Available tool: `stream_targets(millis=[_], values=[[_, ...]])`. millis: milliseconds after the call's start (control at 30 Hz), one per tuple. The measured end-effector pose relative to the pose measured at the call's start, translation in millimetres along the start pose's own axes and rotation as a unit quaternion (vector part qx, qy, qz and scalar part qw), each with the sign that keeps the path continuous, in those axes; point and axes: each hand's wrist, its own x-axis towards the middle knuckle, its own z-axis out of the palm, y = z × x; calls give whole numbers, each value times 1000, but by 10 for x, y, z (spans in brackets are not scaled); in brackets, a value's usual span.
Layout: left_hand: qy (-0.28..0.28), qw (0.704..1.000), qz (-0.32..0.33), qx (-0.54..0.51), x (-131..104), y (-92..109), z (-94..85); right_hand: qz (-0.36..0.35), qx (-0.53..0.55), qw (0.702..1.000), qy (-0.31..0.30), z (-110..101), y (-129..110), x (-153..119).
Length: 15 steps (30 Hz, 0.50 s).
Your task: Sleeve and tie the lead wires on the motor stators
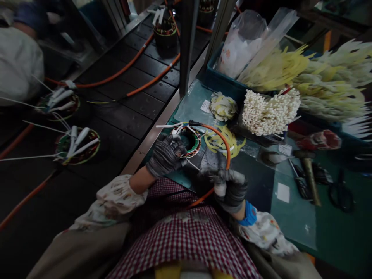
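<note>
A ring-shaped motor stator (198, 149) with a green inner lining and copper windings lies on the green bench in front of me. My left hand (168, 155), in a grey striped glove, is closed on its near left rim, fingers curled. White sleeved leads (168, 125) stick out at its far side. From a black joint there, an orange cable (226, 143) loops right and down. My right hand (231, 189), also gloved, is closed around this cable, which comes out again below it towards my apron. Something dark and blurred beside the right fingertips cannot be made out.
More stators (78, 145) with orange cables stand on the dark roller line at left, near another person's sleeve (20, 66). Yellow strips (223, 141), a bundle of white tubes (270, 110), a hammer (310, 178) and scissors (341, 193) lie right. A metal post (188, 46) rises ahead.
</note>
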Motion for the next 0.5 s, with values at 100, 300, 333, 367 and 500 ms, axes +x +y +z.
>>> stream_targets(millis=[100, 300, 333, 367, 500], values=[[0, 1000, 2, -1, 1, -10, 8, 38, 11, 998, -52, -28, 46, -90], [1, 999, 39, 27, 5, -6, -105, 61, -23, 981, -182, 62, 21, -2], [6, 998, 51, 33, 5, -14, -128, 45, -42, 978, -198, 100, 17, 58], [15, 997, 61, 37, 6, -26, -144, 31, -60, 976, -208, 140, 19, 127], [89, 992, 89, 17, 13, -84, -126, -19, -183, 970, -159, 265, 67, 424]])
